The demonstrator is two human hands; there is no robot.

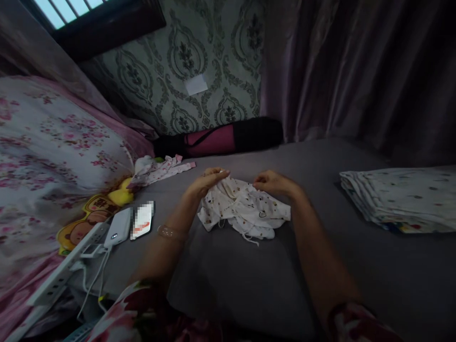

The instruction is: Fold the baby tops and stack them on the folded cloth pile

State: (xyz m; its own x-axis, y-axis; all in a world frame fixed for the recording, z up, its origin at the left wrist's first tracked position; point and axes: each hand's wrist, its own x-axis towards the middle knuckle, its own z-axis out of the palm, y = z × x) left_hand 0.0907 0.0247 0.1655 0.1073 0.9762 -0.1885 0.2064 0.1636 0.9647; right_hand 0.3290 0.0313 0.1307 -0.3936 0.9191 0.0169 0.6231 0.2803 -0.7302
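Observation:
A small white baby garment [249, 209] with a scattered print and thin tie strings lies bunched on the grey bed surface. My left hand [210, 181] grips its upper left edge, thumb stretched along the cloth. At its upper right edge, the fingers of my right hand [269, 183] are pinched together on the fabric. The garment sags in folds between both hands, and its strings trail on the near side. A clear bracelet [171, 232] circles my left wrist.
To the right lies a folded stack of printed white cloth [399, 197]. On the left are a phone [142, 220], a white power bank [119, 225] with cables, a power strip [67, 263] and a pink-cuffed baby garment [164, 171]. A black and maroon long bag [217, 138] lies along the wall.

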